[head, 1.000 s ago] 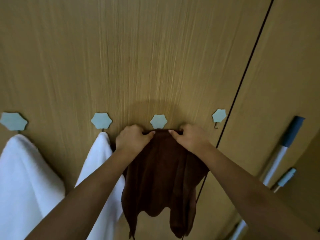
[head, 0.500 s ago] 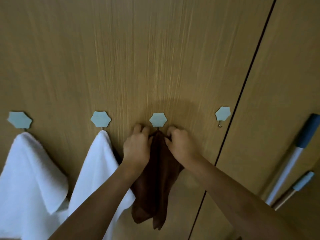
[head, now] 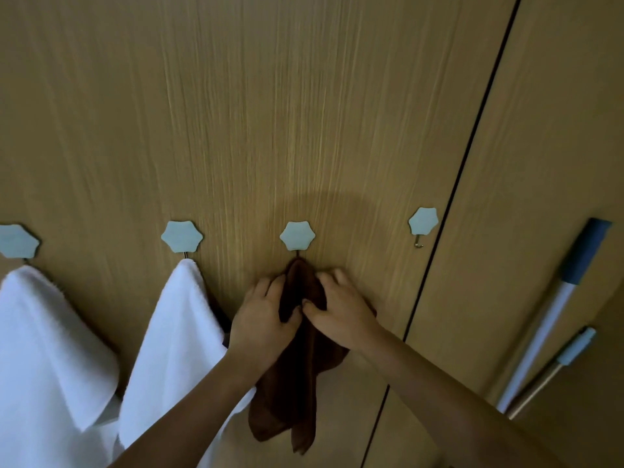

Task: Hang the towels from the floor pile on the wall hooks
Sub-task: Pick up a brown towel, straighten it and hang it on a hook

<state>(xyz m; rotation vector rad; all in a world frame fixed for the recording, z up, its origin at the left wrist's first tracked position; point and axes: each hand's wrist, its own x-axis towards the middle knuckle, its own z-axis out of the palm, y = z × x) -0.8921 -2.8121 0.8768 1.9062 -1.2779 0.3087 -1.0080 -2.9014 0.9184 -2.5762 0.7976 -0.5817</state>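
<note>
A brown towel [head: 297,383] hangs bunched from the third pale blue hook [head: 297,235] on the wooden wall. My left hand [head: 260,319] holds the towel's left side a little below the hook, thumb pressed into the fabric. My right hand [head: 341,309] holds its right side, thumb pinching the cloth and fingers spread onto the wall. Two white towels [head: 47,349] [head: 175,336] hang from the first hook [head: 15,241] and the second hook [head: 181,236]. The fourth hook [head: 422,222] is bare, its small metal prong showing.
A dark vertical seam [head: 462,170] splits the wooden panels just right of the bare hook. Two poles lean at the right: a white one with a dark blue grip [head: 553,312] and a thinner one with a pale blue tip [head: 553,366].
The brown towel went from spread wide under the hook to bunched and hanging from it. Both hands slid down from its top edge and now hold it lower.
</note>
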